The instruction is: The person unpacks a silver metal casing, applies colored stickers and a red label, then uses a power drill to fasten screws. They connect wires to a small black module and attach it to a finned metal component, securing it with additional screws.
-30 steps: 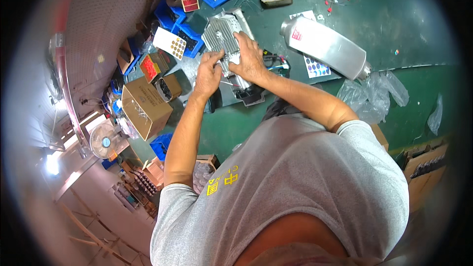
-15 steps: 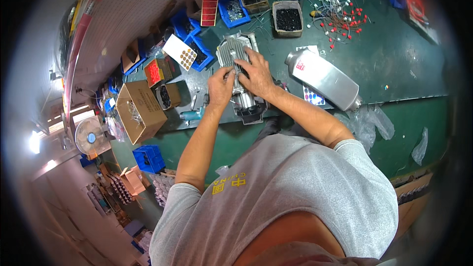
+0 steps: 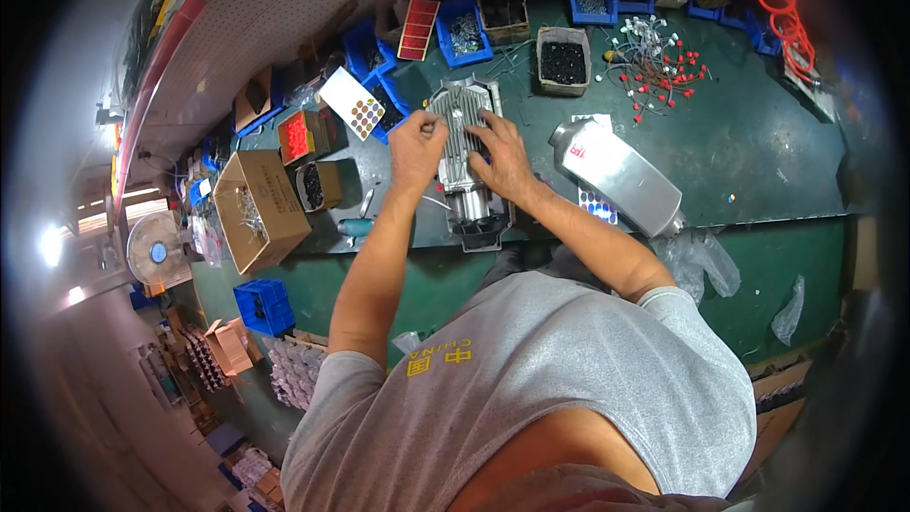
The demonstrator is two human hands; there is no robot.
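A silver finned metal housing (image 3: pixel 460 137) lies on the green bench in front of me, with a shiny cylinder and a black end part toward my body. My right hand (image 3: pixel 505 166) rests on its right side, fingers stretched over the fins. Beside the housing's left edge is my left hand (image 3: pixel 415 154), its thumb and fingers pinched together; whatever may be between them is too small to make out. A teal-handled tool (image 3: pixel 355 227) lies left of the housing, partly behind my left forearm. To the right lies a smooth silver metal casing (image 3: pixel 618 175).
Blue bins (image 3: pixel 464 33) of small parts line the back, beside a box of black pieces (image 3: pixel 563 63). Wires with red and white connectors (image 3: pixel 659 66) are heaped at the back right. A cardboard box (image 3: pixel 261 211) stands left; plastic bags (image 3: pixel 697 261) hang at the front edge.
My left hand has moved off the fins to the housing's left edge, still pinched. My right hand stays on the housing. The whole view has shifted slightly.
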